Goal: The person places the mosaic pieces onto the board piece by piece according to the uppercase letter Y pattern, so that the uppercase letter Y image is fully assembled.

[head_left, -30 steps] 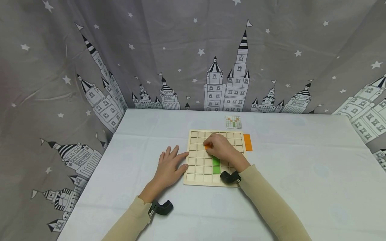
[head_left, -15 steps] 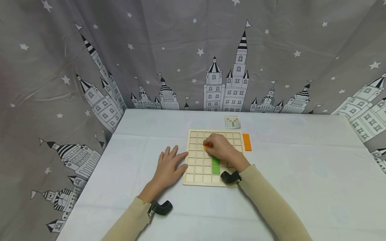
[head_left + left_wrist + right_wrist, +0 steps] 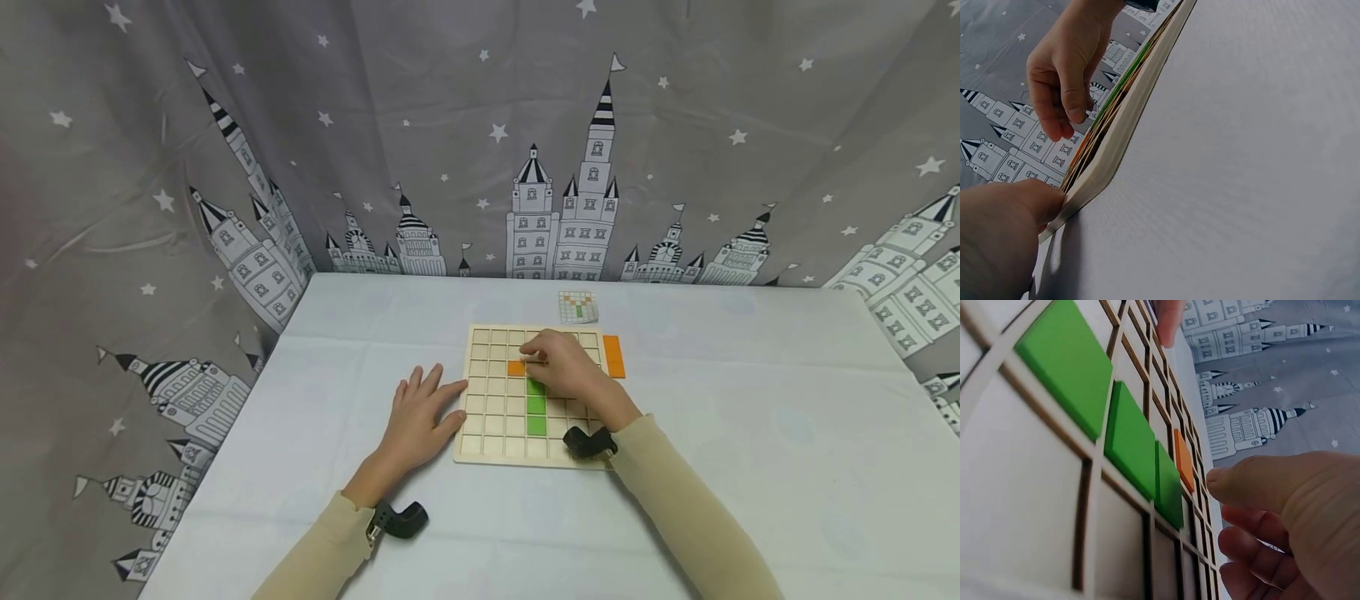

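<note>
A light wooden grid board (image 3: pixel 495 425) lies on the white table. My left hand (image 3: pixel 420 417) rests at its left side with fingers spread; thumb and index fingertip touch the edge. Over the upper middle of the board hovers my right hand (image 3: pixel 566 362), fingers loosely bent and nothing between them. Just left of those fingertips, an orange square tile (image 3: pixel 516 368) sits in a cell. Green square tiles (image 3: pixel 536 406) form a column below and to the right of it. In the right wrist view, the orange tile (image 3: pixel 1183 460) lies apart from the thumb.
Two orange tiles (image 3: pixel 613 357) lie on the table by the board's upper right edge. Behind the board is a small paper card (image 3: pixel 577 307) with a coloured grid pattern. A grey curtain (image 3: pixel 435 108) with castles hangs at the table's back edge.
My right hand has let go of the orange tile and drawn back slightly to the right, leaving the tile uncovered in its cell. The left hand has stayed in place.
</note>
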Demonstrator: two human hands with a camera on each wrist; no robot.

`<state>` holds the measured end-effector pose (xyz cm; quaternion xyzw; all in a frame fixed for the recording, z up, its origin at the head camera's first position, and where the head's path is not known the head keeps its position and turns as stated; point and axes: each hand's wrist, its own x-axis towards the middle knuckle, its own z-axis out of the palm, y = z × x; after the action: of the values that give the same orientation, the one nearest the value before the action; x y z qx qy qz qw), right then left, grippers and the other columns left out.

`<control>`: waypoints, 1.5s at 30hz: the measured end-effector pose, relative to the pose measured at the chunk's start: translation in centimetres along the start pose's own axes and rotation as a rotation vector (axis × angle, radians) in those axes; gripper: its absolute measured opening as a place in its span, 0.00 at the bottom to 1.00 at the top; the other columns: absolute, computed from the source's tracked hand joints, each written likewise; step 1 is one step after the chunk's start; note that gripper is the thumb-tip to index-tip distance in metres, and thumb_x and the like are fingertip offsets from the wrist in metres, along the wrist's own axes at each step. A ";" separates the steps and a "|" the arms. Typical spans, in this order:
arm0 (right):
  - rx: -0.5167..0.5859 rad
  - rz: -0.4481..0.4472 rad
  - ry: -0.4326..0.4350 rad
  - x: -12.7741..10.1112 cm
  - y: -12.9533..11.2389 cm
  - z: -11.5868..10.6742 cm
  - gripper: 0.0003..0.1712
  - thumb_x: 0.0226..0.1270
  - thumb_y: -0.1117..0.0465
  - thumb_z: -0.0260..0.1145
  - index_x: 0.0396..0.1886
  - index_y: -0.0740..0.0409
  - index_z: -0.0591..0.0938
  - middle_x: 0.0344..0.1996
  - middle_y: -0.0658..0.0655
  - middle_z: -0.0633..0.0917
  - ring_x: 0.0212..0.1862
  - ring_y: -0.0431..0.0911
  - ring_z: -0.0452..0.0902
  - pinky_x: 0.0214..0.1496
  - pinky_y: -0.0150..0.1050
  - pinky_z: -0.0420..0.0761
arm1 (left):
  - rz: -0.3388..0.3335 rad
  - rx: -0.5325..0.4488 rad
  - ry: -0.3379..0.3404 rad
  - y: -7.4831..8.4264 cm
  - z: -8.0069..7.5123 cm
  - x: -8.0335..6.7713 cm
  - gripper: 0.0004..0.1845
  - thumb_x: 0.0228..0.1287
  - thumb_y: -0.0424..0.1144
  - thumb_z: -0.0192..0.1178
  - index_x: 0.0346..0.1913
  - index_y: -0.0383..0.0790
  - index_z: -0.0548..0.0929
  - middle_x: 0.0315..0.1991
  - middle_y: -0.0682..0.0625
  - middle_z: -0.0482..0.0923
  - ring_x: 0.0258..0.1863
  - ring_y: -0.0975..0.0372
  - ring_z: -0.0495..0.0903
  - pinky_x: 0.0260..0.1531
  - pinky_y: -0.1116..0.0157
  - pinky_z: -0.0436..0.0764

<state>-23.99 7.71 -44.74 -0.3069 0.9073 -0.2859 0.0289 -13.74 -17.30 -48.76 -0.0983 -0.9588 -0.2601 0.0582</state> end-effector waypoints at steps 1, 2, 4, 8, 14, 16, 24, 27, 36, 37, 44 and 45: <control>0.003 0.001 0.000 -0.1 0.1 -0.1 0.16 0.62 0.66 0.66 0.50 0.62 0.85 0.44 0.59 0.86 0.44 0.52 0.83 0.46 0.44 0.83 | -0.001 0.001 -0.001 0.0 0.0 0.0 0.23 0.65 0.48 0.60 0.63 0.49 0.78 0.73 0.35 0.60 0.74 0.36 0.50 0.69 0.34 0.48; 0.005 0.007 0.001 -0.3 0.1 -0.2 0.16 0.62 0.66 0.66 0.50 0.62 0.85 0.44 0.59 0.86 0.44 0.52 0.83 0.46 0.44 0.83 | -0.002 0.002 -0.001 0.0 0.0 0.0 0.23 0.65 0.48 0.60 0.63 0.49 0.78 0.73 0.35 0.60 0.74 0.36 0.50 0.69 0.34 0.48; -0.003 0.013 0.004 -0.5 0.3 -0.4 0.16 0.61 0.66 0.66 0.50 0.62 0.85 0.44 0.59 0.86 0.44 0.52 0.82 0.47 0.44 0.82 | -0.004 0.002 -0.002 0.0 0.0 -0.1 0.24 0.65 0.48 0.60 0.63 0.49 0.78 0.73 0.35 0.60 0.74 0.36 0.49 0.69 0.34 0.47; -0.015 0.035 0.017 -1.1 0.6 -0.8 0.17 0.60 0.66 0.67 0.50 0.63 0.85 0.43 0.59 0.86 0.42 0.50 0.81 0.46 0.44 0.81 | -0.005 0.001 -0.002 -0.1 0.0 -0.1 0.24 0.65 0.48 0.60 0.63 0.49 0.78 0.73 0.36 0.60 0.75 0.36 0.49 0.69 0.34 0.47; -0.022 0.073 0.024 -1.9 1.4 -1.2 0.17 0.60 0.66 0.67 0.50 0.62 0.85 0.43 0.59 0.86 0.43 0.51 0.81 0.46 0.44 0.81 | -0.004 -0.005 -0.006 -0.1 -0.1 -0.1 0.24 0.65 0.48 0.60 0.63 0.49 0.78 0.73 0.35 0.60 0.74 0.36 0.49 0.69 0.34 0.47; -0.020 0.076 0.030 -2.2 1.6 -1.4 0.17 0.60 0.66 0.67 0.50 0.62 0.85 0.43 0.59 0.86 0.43 0.51 0.82 0.46 0.45 0.82 | -0.004 -0.008 -0.008 0.0 -0.1 -0.1 0.23 0.65 0.48 0.59 0.63 0.49 0.78 0.73 0.35 0.60 0.74 0.36 0.49 0.69 0.34 0.47; -0.011 0.095 0.056 -3.3 2.8 -2.1 0.17 0.59 0.67 0.66 0.49 0.64 0.85 0.43 0.61 0.86 0.42 0.51 0.80 0.45 0.45 0.82 | -0.003 -0.007 -0.007 0.0 0.0 -0.1 0.23 0.65 0.47 0.60 0.63 0.49 0.78 0.73 0.35 0.60 0.75 0.36 0.49 0.69 0.34 0.47; -0.026 0.084 0.082 -3.7 3.2 -2.4 0.17 0.57 0.68 0.67 0.48 0.64 0.86 0.41 0.60 0.87 0.41 0.51 0.81 0.44 0.45 0.82 | -0.002 -0.007 -0.006 0.0 0.0 -0.1 0.23 0.65 0.47 0.60 0.63 0.49 0.78 0.73 0.35 0.60 0.75 0.36 0.49 0.69 0.34 0.47; -0.061 0.128 0.098 -4.8 4.4 -3.3 0.17 0.56 0.68 0.68 0.48 0.64 0.86 0.37 0.59 0.86 0.34 0.46 0.77 0.38 0.41 0.78 | 0.000 -0.010 -0.004 0.2 -0.2 0.0 0.23 0.65 0.47 0.60 0.63 0.48 0.78 0.73 0.35 0.60 0.74 0.36 0.50 0.68 0.34 0.48; -0.065 0.132 0.097 -5.0 4.5 -3.4 0.18 0.56 0.68 0.67 0.48 0.65 0.86 0.35 0.59 0.85 0.32 0.45 0.75 0.36 0.39 0.76 | 0.000 -0.010 -0.005 0.2 -0.2 0.0 0.23 0.65 0.47 0.60 0.63 0.48 0.78 0.73 0.35 0.60 0.74 0.36 0.50 0.68 0.33 0.48; -0.078 0.165 0.085 -5.7 5.2 -4.0 0.20 0.55 0.67 0.69 0.49 0.65 0.85 0.35 0.58 0.84 0.33 0.46 0.72 0.38 0.40 0.73 | 0.004 -0.011 -0.006 0.3 -0.3 0.0 0.23 0.65 0.47 0.60 0.63 0.48 0.78 0.73 0.34 0.60 0.74 0.35 0.50 0.68 0.33 0.48; -0.080 0.168 0.087 -5.8 5.3 -4.1 0.19 0.55 0.67 0.69 0.49 0.65 0.85 0.36 0.59 0.84 0.34 0.47 0.72 0.39 0.41 0.73 | 0.004 -0.012 -0.006 0.3 -0.3 0.0 0.23 0.65 0.47 0.60 0.63 0.48 0.78 0.73 0.34 0.60 0.74 0.35 0.50 0.68 0.33 0.48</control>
<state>-23.05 16.56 -44.85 -0.2181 0.9409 -0.2592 0.0010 -13.68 -17.18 -48.37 -0.1014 -0.9572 -0.2655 0.0554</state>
